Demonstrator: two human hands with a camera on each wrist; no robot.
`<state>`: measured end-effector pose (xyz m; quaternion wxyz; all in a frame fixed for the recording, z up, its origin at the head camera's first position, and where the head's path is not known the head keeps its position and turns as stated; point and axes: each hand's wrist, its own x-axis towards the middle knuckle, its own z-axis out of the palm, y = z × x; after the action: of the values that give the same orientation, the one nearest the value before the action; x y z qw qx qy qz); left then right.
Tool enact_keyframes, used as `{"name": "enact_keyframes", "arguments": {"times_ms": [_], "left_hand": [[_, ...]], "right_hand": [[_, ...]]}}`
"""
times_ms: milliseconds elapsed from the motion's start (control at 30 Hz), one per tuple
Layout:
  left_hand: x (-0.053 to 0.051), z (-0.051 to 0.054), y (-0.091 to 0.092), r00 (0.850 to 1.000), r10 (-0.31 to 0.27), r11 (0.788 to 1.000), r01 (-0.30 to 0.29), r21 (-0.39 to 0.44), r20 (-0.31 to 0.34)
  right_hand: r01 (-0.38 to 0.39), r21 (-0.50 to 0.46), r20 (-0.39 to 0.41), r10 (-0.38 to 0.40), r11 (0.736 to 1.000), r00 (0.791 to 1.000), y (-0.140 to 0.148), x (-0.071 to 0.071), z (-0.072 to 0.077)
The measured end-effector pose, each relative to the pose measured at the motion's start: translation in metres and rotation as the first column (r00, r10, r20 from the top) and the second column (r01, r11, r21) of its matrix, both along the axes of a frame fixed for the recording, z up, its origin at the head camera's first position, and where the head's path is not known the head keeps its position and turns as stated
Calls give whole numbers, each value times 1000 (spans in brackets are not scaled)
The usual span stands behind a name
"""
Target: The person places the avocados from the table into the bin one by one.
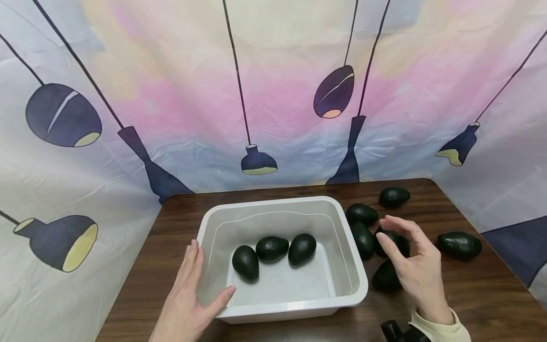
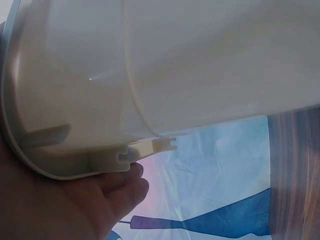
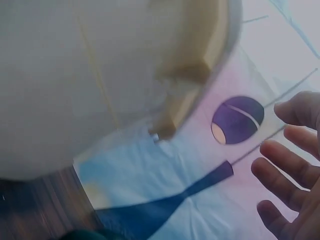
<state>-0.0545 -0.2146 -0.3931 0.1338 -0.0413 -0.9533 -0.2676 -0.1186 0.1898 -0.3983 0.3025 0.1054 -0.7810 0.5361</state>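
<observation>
A light grey plastic tub [image 1: 279,311] stands on the table with three dark green avocados [image 1: 302,250] lying inside it. At the tub's left side, my left hand [image 1: 181,297] rests against the rim with its fingers straight and its thumb over the front left corner. The left wrist view shows that hand [image 2: 95,200] against the outside of the rim. Right of the tub, my right hand [image 1: 420,266] hovers over several loose avocados [image 1: 363,240], fingers bent and parted. In the right wrist view this hand [image 3: 295,170] holds nothing.
One avocado [image 1: 459,245] lies apart near the right table edge, another [image 1: 394,196] near the back. A black object [image 1: 395,331] shows at the right sleeve. Behind the dark wooden table [image 1: 145,266] hangs a cloth [image 1: 290,95] printed with lamps.
</observation>
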Motion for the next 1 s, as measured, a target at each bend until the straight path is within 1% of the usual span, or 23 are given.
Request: {"name": "enact_keyframes", "arguments": {"times_ms": [100, 300, 367, 433, 500, 567, 667, 733, 867, 967, 1000], "left_hand": [[-1, 0, 0, 1000, 0, 1000, 0, -2, -3], [0, -1, -1, 1000, 0, 1000, 0, -3, -11], [0, 0, 0, 1000, -1, 1000, 1, 0, -7], [0, 1, 0, 1000, -1, 1000, 1, 3, 1], [-1, 1, 0, 1000, -1, 1000, 1, 4, 5], [-1, 2, 0, 1000, -2, 1000, 2, 2, 7], [-1, 1, 0, 1000, -2, 1000, 2, -1, -2], [-1, 1, 0, 1000, -2, 1000, 2, -2, -9], [0, 0, -1, 1000, -2, 1000, 2, -1, -15], [0, 0, 0, 1000, -2, 1000, 2, 4, -14], [0, 0, 0, 1000, -3, 1000, 3, 7, -16]], "right_hand": [[47, -20, 37, -46, 999, 998, 9, 0, -2], [125, 3, 37, -125, 992, 991, 21, 0, -8], [162, 26, 56, -163, 986, 985, 25, 0, -11], [202, 58, 97, -206, 978, 974, 28, 0, -15], [235, 119, 164, -252, 965, 954, 33, 0, -18], [243, 195, 237, -286, 950, 928, 39, -1, -21], [211, 308, 345, -316, 928, 884, 49, -3, -24], [179, 359, 401, -325, 916, 857, 56, -5, -28], [135, 429, 484, -353, 893, 801, 66, -10, -36], [125, 456, 526, -380, 881, 761, 70, -14, -42], [125, 464, 534, -389, 877, 751, 71, -14, -45]]}}
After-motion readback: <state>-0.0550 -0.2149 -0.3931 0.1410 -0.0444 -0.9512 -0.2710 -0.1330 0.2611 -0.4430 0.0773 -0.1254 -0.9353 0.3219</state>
